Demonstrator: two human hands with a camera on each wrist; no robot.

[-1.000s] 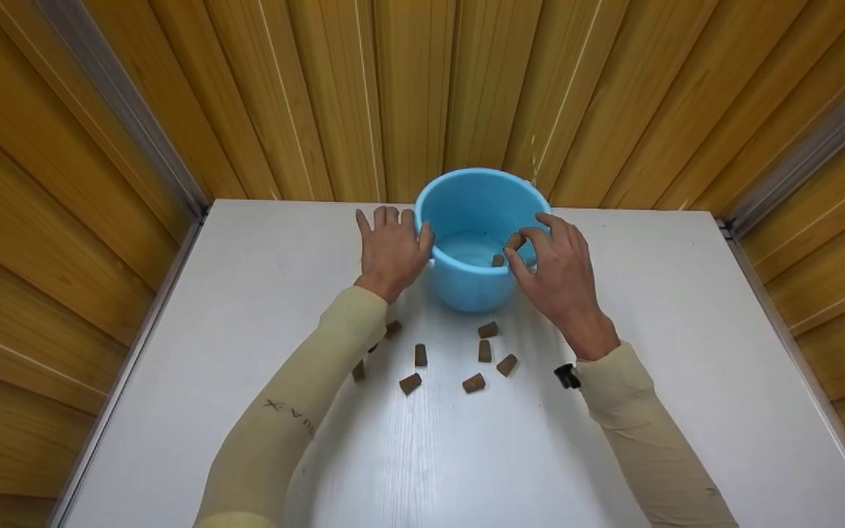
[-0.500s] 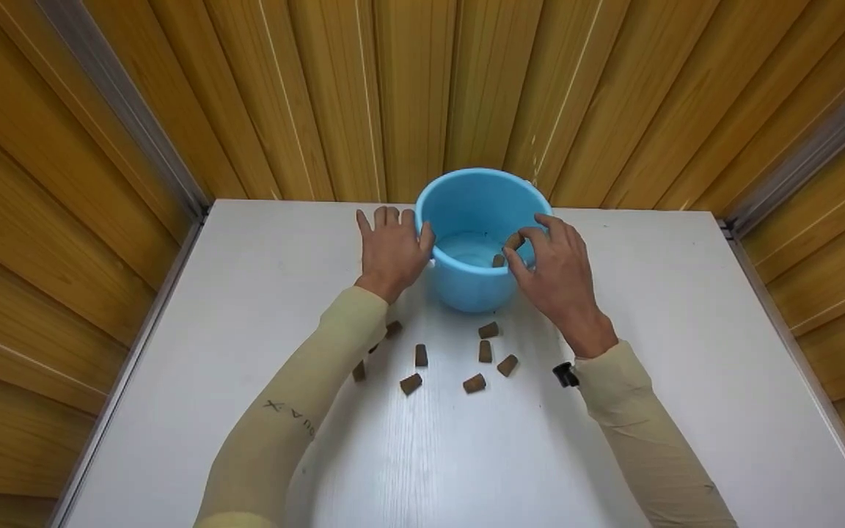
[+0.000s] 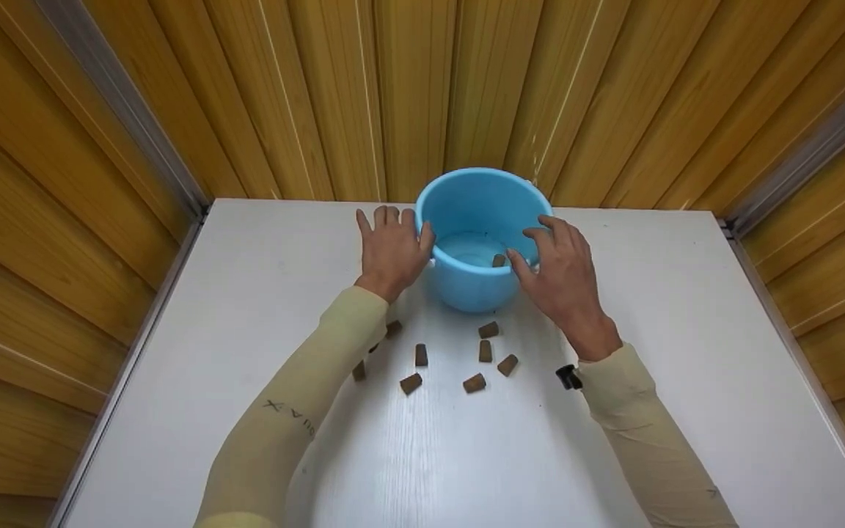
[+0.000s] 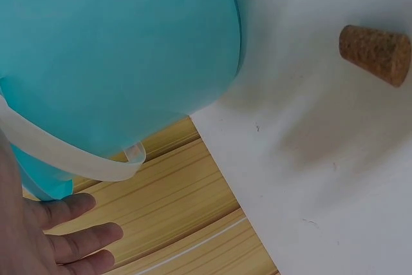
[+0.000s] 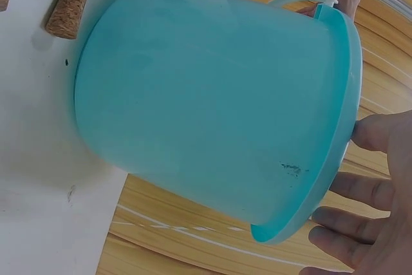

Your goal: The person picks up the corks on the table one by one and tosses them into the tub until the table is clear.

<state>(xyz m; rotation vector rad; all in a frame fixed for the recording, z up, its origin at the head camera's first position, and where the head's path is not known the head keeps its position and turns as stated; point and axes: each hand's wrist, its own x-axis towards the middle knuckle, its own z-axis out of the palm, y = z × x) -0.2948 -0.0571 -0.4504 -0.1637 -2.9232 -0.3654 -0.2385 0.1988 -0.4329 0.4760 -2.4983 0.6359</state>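
A light blue bucket [image 3: 475, 290] stands upright near the table's far edge, with a brown cork [image 3: 498, 260] on its floor. My left hand [image 3: 393, 253] rests against the bucket's left rim, thumb over it; in the left wrist view its other fingers [image 4: 84, 239] are straight beside the white handle [image 4: 71, 152]. At the right rim, my right hand [image 3: 558, 271] has thumb and forefinger parted with nothing between them. The right wrist view shows its fingers [image 5: 364, 190] spread near the rim.
Several corks lie on the white table [image 3: 408, 469] in front of the bucket, including a cork [image 3: 474, 383] and another cork [image 3: 421, 355]. Some sit partly behind my left sleeve [image 3: 305, 396]. Wood-patterned walls [image 3: 415, 88] surround the table's back and sides.
My right thumb and forefinger have parted and let go of the cork they pinched over the bucket. It no longer shows between them. The left hand has stayed put.
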